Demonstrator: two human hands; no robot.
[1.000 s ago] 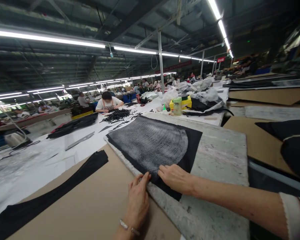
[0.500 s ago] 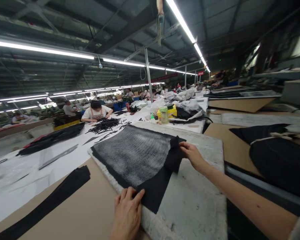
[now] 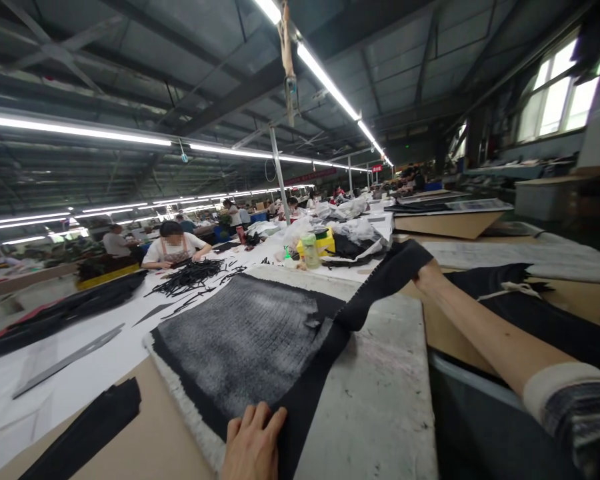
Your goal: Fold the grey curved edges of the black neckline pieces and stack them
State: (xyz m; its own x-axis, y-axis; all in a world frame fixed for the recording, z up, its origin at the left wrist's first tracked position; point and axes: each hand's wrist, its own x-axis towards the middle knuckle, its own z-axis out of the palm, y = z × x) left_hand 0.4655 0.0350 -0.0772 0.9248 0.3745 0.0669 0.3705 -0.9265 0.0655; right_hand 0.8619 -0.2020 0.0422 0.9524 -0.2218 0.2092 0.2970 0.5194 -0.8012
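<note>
A stack of black fabric (image 3: 245,340), its top greyed with a whitish grid-like texture, lies on a pale, worn board (image 3: 385,387). My left hand (image 3: 254,443) rests on the near edge of the fabric, fingers laid on it and the thumb slightly apart. Off to the right, my right hand (image 3: 427,273) grips the end of a black fabric strip (image 3: 380,277). The strip is raised and stretches from the stack's right side up to that hand. My right fingertips are partly hidden behind the strip.
A black fabric strip (image 3: 90,427) lies on brown board at front left. Beyond the stack are a heap of thin black strips (image 3: 187,277), a green-tinted jar (image 3: 310,251) and a yellow box (image 3: 325,243). A co-worker (image 3: 175,247) sits across the white table. Tied black fabric (image 3: 505,293) lies right.
My right hand has moved right and up, drawing the black strip out from the stack's right edge. My left hand stays on the near edge. The view has shifted to the right.
</note>
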